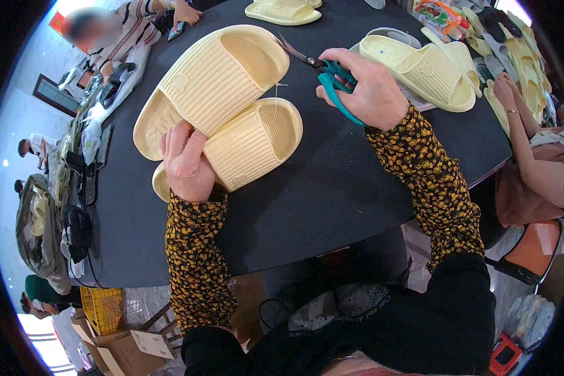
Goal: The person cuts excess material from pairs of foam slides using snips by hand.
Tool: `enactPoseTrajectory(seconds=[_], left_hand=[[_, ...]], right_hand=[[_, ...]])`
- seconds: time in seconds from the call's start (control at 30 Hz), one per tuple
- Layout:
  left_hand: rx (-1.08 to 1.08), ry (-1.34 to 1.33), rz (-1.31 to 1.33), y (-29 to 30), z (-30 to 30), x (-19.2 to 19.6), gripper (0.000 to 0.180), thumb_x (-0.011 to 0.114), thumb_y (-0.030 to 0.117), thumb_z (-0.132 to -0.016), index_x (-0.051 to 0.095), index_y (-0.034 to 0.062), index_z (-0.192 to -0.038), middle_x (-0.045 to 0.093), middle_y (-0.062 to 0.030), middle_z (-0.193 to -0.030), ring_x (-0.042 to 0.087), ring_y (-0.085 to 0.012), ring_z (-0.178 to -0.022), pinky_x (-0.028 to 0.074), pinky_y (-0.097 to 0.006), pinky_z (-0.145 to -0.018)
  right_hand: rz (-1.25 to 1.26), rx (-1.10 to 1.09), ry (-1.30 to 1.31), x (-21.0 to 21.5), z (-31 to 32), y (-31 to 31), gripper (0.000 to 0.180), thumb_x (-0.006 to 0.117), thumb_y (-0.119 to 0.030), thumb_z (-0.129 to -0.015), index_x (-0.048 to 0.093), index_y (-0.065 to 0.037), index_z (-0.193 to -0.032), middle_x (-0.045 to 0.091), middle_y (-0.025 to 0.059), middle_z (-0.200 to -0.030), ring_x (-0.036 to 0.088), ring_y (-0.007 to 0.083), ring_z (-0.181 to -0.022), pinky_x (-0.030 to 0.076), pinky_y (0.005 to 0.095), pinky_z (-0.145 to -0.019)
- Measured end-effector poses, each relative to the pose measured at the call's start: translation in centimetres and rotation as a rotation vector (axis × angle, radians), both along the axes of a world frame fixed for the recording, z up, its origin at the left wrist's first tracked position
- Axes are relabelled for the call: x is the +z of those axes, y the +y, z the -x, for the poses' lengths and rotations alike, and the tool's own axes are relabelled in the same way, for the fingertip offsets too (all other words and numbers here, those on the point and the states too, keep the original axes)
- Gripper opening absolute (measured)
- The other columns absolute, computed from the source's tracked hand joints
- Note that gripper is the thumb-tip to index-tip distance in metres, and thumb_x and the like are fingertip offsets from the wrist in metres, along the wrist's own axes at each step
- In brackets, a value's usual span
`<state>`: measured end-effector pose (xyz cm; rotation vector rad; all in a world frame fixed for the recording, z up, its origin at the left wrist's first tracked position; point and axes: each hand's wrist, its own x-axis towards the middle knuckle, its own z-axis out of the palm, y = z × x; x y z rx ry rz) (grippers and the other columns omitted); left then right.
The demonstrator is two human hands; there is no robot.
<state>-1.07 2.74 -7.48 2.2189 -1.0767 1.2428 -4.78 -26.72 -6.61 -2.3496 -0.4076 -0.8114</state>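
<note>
- Upper slide (210,81), cream: left of centre over the dark table (332,188); long axis from lower left to upper right, ribbed end pointing upper right, embossed end lower left.
- Lower slide (250,147), matching: near side, axis and ribbed end aligned similarly; partly covered by the upper slide.
- Left hand (187,163): thumb and fingers clamped at the adjoining edges of both slides, hiding part of the lower slide.
- Right hand (373,91): fingers wrapped through the handles of teal scissors (333,94); blades beside the upper slide's ribbed end, contact uncertain.
- Pale slides (420,72) at right: toes toward lower right, beyond the right hand, which stands between them and the held pair.
- Surroundings: footwear pile (523,59), upper right; co-worker's forearms (529,141), right; another person (128,31), upper left.
</note>
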Motion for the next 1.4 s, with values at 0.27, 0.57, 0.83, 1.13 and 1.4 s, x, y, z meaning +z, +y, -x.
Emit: enactPoseTrajectory(seconds=[0.27, 0.57, 0.83, 1.13, 1.4], left_hand=[[-0.005, 0.005, -0.024, 0.3, -0.3, -0.1, 0.021, 0.066, 0.003, -0.068, 0.065, 0.0023, -0.089, 0.062, -0.0096, -0.092, 0.057, -0.0238, -0.082, 0.040, -0.033, -0.074], [0.009, 0.012, -0.034, 0.2, -0.1, 0.3, 0.021, 0.067, 0.002, -0.067, 0.066, 0.0017, -0.088, 0.062, -0.0095, -0.093, 0.057, -0.0244, -0.084, 0.040, -0.033, -0.075], [-0.001, 0.011, -0.037, 0.1, -0.1, 0.4, 0.022, 0.067, 0.004, -0.067, 0.065, 0.0015, -0.089, 0.062, -0.0099, -0.092, 0.058, -0.0241, -0.083, 0.040, -0.034, -0.074], [0.039, 0.110, 0.048, 0.3, 0.8, -0.2, 0.021, 0.060, -0.001, -0.069, 0.062, 0.0009, -0.090, 0.060, -0.0125, -0.092, 0.057, -0.0313, -0.084, 0.043, -0.038, -0.075], [-0.080, 0.545, 0.099, -1.9, 9.7, 1.0, 0.012, 0.059, 0.000, -0.075, 0.057, -0.0021, -0.086, 0.059, -0.0172, -0.088, 0.058, -0.0367, -0.081, 0.047, -0.038, -0.069]], right_hand=[[0.027, 0.012, -0.025, 0.0, -0.2, -0.4, 0.040, 0.072, -0.025, -0.075, 0.056, -0.008, -0.107, 0.064, 0.0130, -0.086, 0.064, 0.0235, -0.072, 0.051, 0.0335, -0.066], [0.098, -0.041, -0.089, -0.2, -0.4, -0.5, 0.038, 0.071, -0.027, -0.076, 0.057, -0.010, -0.107, 0.064, 0.0135, -0.085, 0.064, 0.0279, -0.074, 0.051, 0.0363, -0.066], [0.166, -0.072, -0.087, -0.3, -0.4, -0.5, 0.039, 0.073, -0.023, -0.077, 0.058, -0.009, -0.110, 0.064, 0.0098, -0.085, 0.064, 0.0220, -0.076, 0.051, 0.0300, -0.069], [-0.131, -0.070, -0.110, 0.6, 0.0, -0.9, 0.038, 0.073, -0.017, -0.079, 0.059, -0.003, -0.111, 0.065, 0.0049, -0.076, 0.060, 0.0068, -0.068, 0.048, 0.0220, -0.061], [-0.329, 0.071, 0.098, 1.1, 9.7, -2.1, 0.038, 0.075, -0.013, -0.076, 0.059, 0.001, -0.108, 0.065, 0.0039, -0.078, 0.058, 0.0063, -0.071, 0.047, 0.0215, -0.064]])
